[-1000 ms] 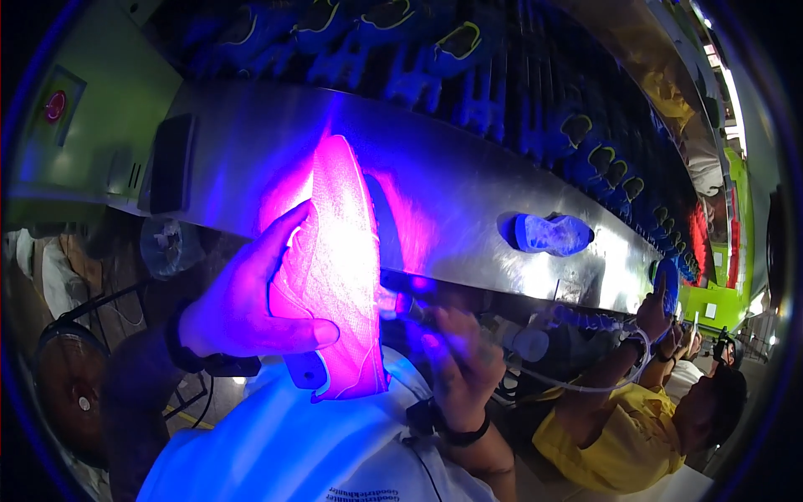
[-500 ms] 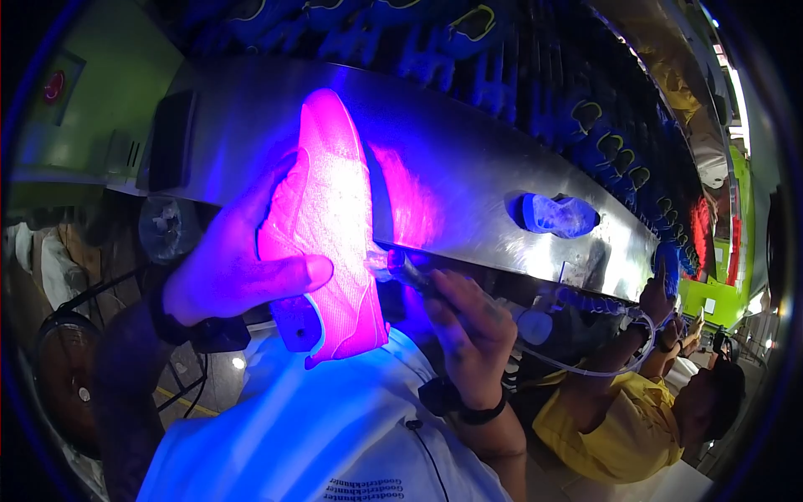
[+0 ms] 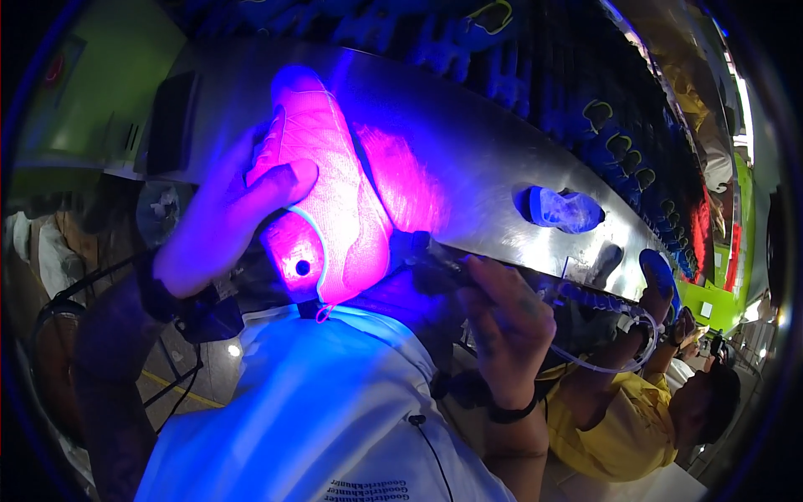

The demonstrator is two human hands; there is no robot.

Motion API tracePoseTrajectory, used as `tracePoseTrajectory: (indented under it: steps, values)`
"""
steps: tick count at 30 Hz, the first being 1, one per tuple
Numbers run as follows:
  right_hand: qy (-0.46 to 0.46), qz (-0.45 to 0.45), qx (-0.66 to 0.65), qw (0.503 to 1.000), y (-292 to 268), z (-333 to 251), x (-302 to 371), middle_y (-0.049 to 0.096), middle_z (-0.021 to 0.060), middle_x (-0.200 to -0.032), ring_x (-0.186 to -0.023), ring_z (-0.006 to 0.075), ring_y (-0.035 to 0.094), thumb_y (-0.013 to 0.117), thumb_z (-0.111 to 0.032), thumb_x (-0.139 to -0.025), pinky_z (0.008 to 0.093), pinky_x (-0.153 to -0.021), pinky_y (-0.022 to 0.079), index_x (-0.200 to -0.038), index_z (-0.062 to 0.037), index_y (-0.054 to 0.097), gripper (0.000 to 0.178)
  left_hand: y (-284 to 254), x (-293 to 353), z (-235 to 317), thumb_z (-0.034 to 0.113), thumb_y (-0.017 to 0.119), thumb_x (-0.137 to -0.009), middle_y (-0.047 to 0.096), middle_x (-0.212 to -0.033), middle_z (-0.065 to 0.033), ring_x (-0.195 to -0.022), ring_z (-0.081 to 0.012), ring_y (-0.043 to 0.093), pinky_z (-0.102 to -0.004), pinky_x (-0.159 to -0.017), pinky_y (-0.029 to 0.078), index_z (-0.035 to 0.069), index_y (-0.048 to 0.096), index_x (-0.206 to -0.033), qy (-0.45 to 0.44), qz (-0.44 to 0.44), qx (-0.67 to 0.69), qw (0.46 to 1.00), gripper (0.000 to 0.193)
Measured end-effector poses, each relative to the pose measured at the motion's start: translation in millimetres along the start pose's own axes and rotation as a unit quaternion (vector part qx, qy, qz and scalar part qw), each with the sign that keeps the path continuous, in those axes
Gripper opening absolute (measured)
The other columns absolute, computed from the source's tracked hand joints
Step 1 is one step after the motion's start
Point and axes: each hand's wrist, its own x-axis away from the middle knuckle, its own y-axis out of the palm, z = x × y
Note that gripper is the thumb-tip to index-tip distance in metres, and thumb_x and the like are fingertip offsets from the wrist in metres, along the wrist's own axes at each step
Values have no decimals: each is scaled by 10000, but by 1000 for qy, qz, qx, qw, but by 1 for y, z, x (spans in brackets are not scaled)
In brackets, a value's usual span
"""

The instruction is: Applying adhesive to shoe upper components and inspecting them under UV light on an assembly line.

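The shoe (image 3: 351,217) stands left of centre in the frame, toe toward the upper edge, heel toward the lower. The last (image 3: 294,243) sits in the shoe's opening. The left hand (image 3: 238,213) is at the shoe's left side, its thumb over the upper. The tool (image 3: 439,269) is just right of the heel, in the right hand (image 3: 510,314); contact with the shoe cannot be determined. The bench (image 3: 477,176) runs diagonally from upper left to right, behind the shoe. The sole (image 3: 567,209) lies on the bench, right of centre. The rack (image 3: 519,75) extends beyond the bench, along the upper right. The co-worker (image 3: 619,427) occupies the lower right.
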Motion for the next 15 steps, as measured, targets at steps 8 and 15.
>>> tracePoseTrajectory:
  steps: [8, 15]
  values:
    - [-178, 74, 91, 977, -3, -4, -25, 750, 168, -1070, -945, 282, 723, 719, 67, -847, 358, -837, 558, -1162, -4, 734, 323, -9, 5, -22, 305, 604, -1033, 581, -803, 57, -709, -86, 596, -296, -646, 494, 143, 615, -1183, -155, -24, 251, 955, 221]
    - [-253, 88, 110, 957, -12, -6, -40, 732, 102, -1034, -897, 279, 693, 765, 67, -751, 363, -752, 573, -1134, -61, 756, 404, 4, 20, -8, 409, 544, -1050, 583, -745, -1, -620, -159, 593, -316, -584, 494, 204, 520, -1328, -241, -77, 337, 907, 346]
